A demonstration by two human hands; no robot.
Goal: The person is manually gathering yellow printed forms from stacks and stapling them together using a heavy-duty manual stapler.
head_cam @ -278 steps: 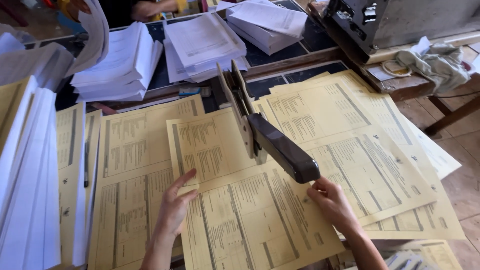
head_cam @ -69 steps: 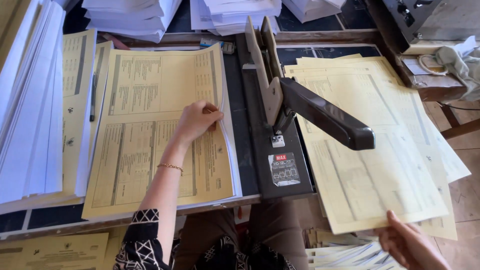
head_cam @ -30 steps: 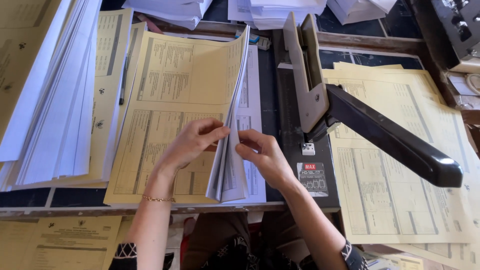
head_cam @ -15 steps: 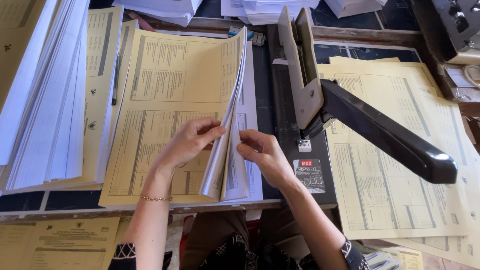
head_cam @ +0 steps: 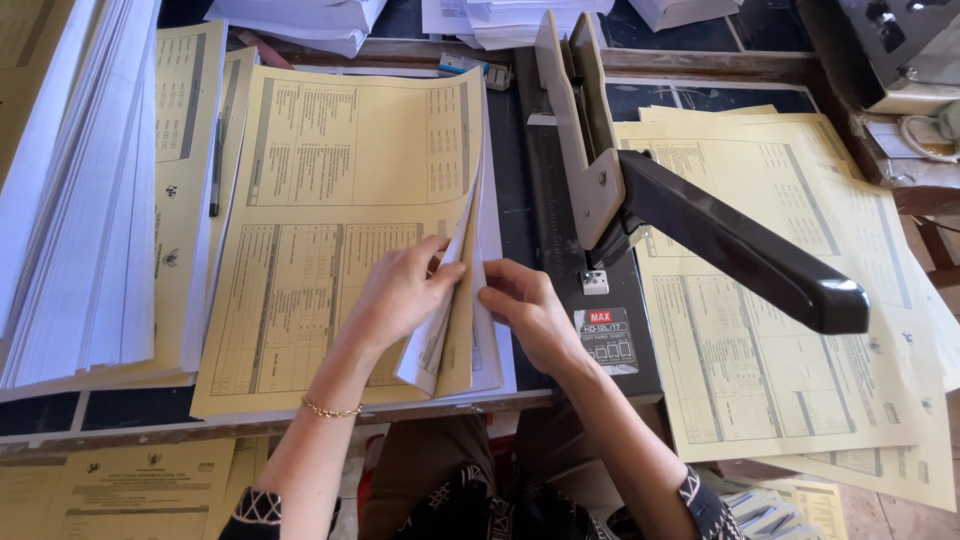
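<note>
A thick booklet of white pages under a yellow printed cover (head_cam: pixel 350 190) lies on the table in front of me. My left hand (head_cam: pixel 400 292) pinches its right edge and lifts the cover and a few pages. My right hand (head_cam: pixel 530 315) rests against the same edge from the right, fingers on the lower white pages. Just right of my hands stands a large heavy-duty stapler (head_cam: pixel 620 200) with its long dark lever (head_cam: pixel 745 245) raised.
Yellow printed sheets (head_cam: pixel 800 350) lie spread to the right of the stapler. A tall pile of white and yellow booklets (head_cam: pixel 90 200) sits at the left, a pen (head_cam: pixel 216 165) on it. White paper stacks (head_cam: pixel 300 20) stand at the back. A grey machine (head_cam: pixel 900 50) is at the far right.
Earlier my right hand was off to the right and my left lay flat on the booklet. Both hands came to its right edge; the lifted pages have since dropped lower.
</note>
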